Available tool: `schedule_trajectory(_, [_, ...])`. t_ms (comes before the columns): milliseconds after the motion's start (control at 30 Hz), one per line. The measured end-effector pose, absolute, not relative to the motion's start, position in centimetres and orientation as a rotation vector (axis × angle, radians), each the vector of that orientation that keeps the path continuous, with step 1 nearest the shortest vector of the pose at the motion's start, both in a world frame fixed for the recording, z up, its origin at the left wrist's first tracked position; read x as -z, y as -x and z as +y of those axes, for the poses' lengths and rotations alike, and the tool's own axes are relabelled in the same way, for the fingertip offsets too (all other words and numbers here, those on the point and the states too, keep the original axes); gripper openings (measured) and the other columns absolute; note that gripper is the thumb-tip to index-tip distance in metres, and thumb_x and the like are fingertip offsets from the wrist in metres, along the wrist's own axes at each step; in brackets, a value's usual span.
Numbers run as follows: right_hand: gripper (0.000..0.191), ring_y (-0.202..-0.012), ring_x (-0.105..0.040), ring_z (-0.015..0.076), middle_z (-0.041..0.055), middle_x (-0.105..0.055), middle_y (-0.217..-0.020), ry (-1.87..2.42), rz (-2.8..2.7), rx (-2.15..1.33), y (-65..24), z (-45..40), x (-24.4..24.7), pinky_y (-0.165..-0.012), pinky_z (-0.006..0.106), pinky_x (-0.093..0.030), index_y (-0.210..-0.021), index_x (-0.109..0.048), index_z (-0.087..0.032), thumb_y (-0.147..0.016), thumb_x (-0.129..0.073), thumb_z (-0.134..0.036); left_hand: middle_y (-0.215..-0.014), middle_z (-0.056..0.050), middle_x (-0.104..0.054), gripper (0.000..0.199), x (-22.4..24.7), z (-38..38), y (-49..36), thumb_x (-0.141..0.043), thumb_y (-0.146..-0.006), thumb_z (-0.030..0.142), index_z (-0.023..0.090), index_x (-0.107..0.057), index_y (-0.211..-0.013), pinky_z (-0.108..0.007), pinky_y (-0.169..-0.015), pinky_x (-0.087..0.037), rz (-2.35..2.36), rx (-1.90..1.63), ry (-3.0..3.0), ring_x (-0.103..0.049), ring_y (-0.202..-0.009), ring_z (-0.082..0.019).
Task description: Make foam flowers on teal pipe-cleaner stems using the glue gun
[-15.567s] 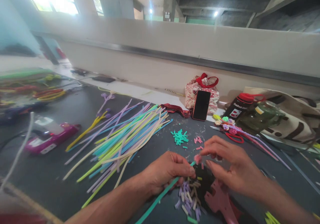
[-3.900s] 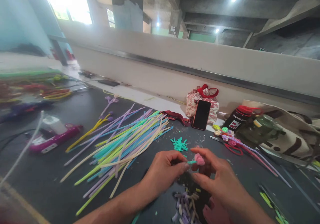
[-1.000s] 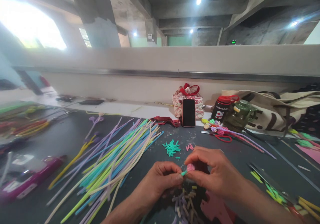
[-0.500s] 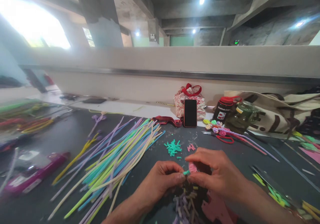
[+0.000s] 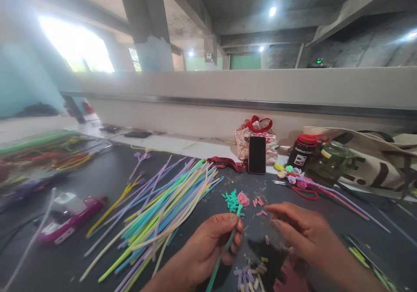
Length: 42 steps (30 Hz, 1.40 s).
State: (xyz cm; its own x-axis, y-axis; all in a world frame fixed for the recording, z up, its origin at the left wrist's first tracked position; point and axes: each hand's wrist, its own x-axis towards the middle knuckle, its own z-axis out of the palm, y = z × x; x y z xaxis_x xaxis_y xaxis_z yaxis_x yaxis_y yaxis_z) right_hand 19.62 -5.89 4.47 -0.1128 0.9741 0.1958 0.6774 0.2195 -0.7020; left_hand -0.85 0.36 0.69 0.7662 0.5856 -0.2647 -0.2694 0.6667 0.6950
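Between thumb and fingers, my left hand [image 5: 216, 235] pinches the green stem of a pink pipe-cleaner flower [image 5: 243, 199]. The flower head points up and away from me, and its stem runs down toward the bottom edge. To the right, my right hand [image 5: 298, 227] is apart from the flower, its fingers spread and holding nothing. Just beyond the flower lies a pile of short teal pieces [image 5: 231, 200]. A few short pink pieces [image 5: 259, 201] lie between the flower and my right hand. Closer to me are short purple and cream pieces [image 5: 249, 279].
A bundle of long coloured pipe cleaners [image 5: 163, 214] covers the table's left middle. A magenta device [image 5: 70, 220] sits farther left. Behind stand a phone [image 5: 257, 155], a patterned bag [image 5: 241, 136], a black bottle [image 5: 301, 153] and a green jug [image 5: 330, 164]. Red-handled scissors [image 5: 306, 193] lie near finished flowers.
My right hand has let go of the pink flower and moved right. My left hand now holds it upright by its green stem. The view has shifted slightly left.
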Motion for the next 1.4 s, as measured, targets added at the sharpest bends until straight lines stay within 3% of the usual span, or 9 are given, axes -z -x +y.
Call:
schedule_trajectory(167, [0.016, -0.057, -0.055, 0.0112, -0.0028, -0.058, -0.064, 1.565, -1.797, -0.647, -18.6, -5.7, -3.9, -0.054, 0.021, -0.04, -0.077, -0.059, -0.021, -0.083, -0.046, -0.028, -0.052, 0.001, -0.045, 0.017, -1.0, 0.0, 0.6, -0.057, -0.07, 0.027, 0.012, -0.053, -0.062, -0.017, -0.036, -0.017, 0.394, -0.465, -0.653, -0.039, -0.041, -0.006])
schedule_trajectory(400, [0.025, -0.043, -0.048, 0.0092, -0.0069, -0.047, -0.047, 1.537, -1.698, -0.823, -18.7, -4.7, -3.4, -0.044, 0.02, -0.034, -0.07, -0.05, -0.02, -0.084, -0.043, -0.039, -0.056, 0.002, -0.043, 0.015, -1.0, 0.1, 0.8, -0.054, -0.073, 0.026, 0.013, -0.051, -0.066, -0.016, -0.035, -0.012, 0.382, -0.402, -0.686, -0.036, -0.041, -0.005])
schedule_trajectory(567, [0.026, -0.046, -0.049, 0.0085, -0.0057, -0.049, -0.055, 1.537, -1.643, -0.88, -18.5, -4.7, -3.5, -0.044, 0.019, -0.034, -0.072, -0.053, -0.019, -0.085, -0.042, -0.039, -0.056, 0.004, -0.041, 0.013, -1.3, 0.0, 0.8, -0.053, -0.075, 0.025, 0.013, -0.052, -0.069, -0.015, -0.034, -0.006, 0.441, -0.381, -0.66, -0.026, -0.036, -0.001])
schedule_trajectory(667, [0.021, -0.048, -0.05, 0.0085, -0.0056, -0.05, -0.056, 1.56, -1.66, -0.871, -18.6, -5.1, -3.6, -0.045, 0.019, -0.035, -0.08, -0.057, -0.019, -0.084, -0.044, -0.035, -0.057, 0.005, -0.042, 0.013, -1.4, 0.0, 0.7, -0.055, -0.073, 0.026, 0.013, -0.055, -0.071, -0.015, -0.035, -0.005, 0.526, -0.44, -0.678, -0.024, -0.036, 0.0])
schedule_trajectory(867, [0.02, -0.048, -0.053, 0.0099, -0.0046, -0.053, -0.06, 1.672, -1.624, -0.958, -19.7, -6.8, -5.0, -0.043, 0.02, -0.04, -0.077, -0.056, -0.02, -0.083, -0.045, -0.036, -0.057, 0.004, -0.046, 0.018, -1.2, 0.0, 0.6, -0.06, -0.072, 0.028, 0.011, -0.061, -0.08, -0.014, -0.034, -0.006, 0.613, -0.469, -0.724, -0.024, -0.036, 0.001])
schedule_trajectory(1000, [0.021, -0.058, -0.057, 0.0115, -0.003, -0.06, -0.063, 1.847, -1.831, -0.63, -20.7, -9.8, -6.2, -0.054, 0.021, -0.042, -0.072, -0.058, -0.022, -0.084, -0.045, -0.033, -0.057, 0.004, -0.049, 0.018, -1.5, 0.0, 0.5, -0.066, -0.069, 0.028, 0.012, -0.062, -0.077, -0.013, -0.033, -0.01, 0.656, -0.551, -0.755, -0.03, -0.037, 0.001])
schedule_trajectory(1100, [0.022, -0.056, -0.057, 0.0119, -0.002, -0.061, -0.065, 1.94, -1.978, -0.375, -21.1, -13.1, -4.7, -0.051, 0.021, -0.042, -0.072, -0.058, -0.024, -0.085, -0.044, -0.035, -0.06, 0.002, -0.055, 0.017, -1.8, -0.2, 0.4, -0.068, -0.067, 0.026, 0.013, -0.061, -0.074, -0.012, -0.035, -0.021, 0.68, -0.574, -0.756, -0.043, -0.043, -0.003])
schedule_trajectory(1233, [0.021, -0.06, -0.061, 0.0178, 0.0029, -0.061, -0.073, 2.038, -2.126, 0.105, -20.9, -16.5, -0.4, -0.051, 0.027, -0.045, -0.081, -0.057, -0.023, -0.08, -0.05, -0.043, -0.062, 0.0, -0.06, 0.015, -2.0, -0.6, 0.4, -0.068, -0.068, 0.025, 0.014, -0.06, -0.075, -0.014, -0.042, -0.035, 0.664, -0.589, -0.754, -0.052, -0.051, -0.007])
schedule_trajectory(1400, [0.035, -0.066, -0.063, 0.0213, 0.008, -0.06, -0.087, 2.105, -2.115, 0.481, -19.6, -16.8, 1.9, -0.048, 0.029, -0.048, -0.096, -0.053, -0.019, -0.073, -0.057, -0.045, -0.065, -0.001, -0.063, 0.017, -1.8, -0.8, 0.4, -0.068, -0.069, 0.028, 0.015, -0.061, -0.077, -0.015, -0.046, -0.039, 0.672, -0.593, -0.792, -0.055, -0.057, -0.008])
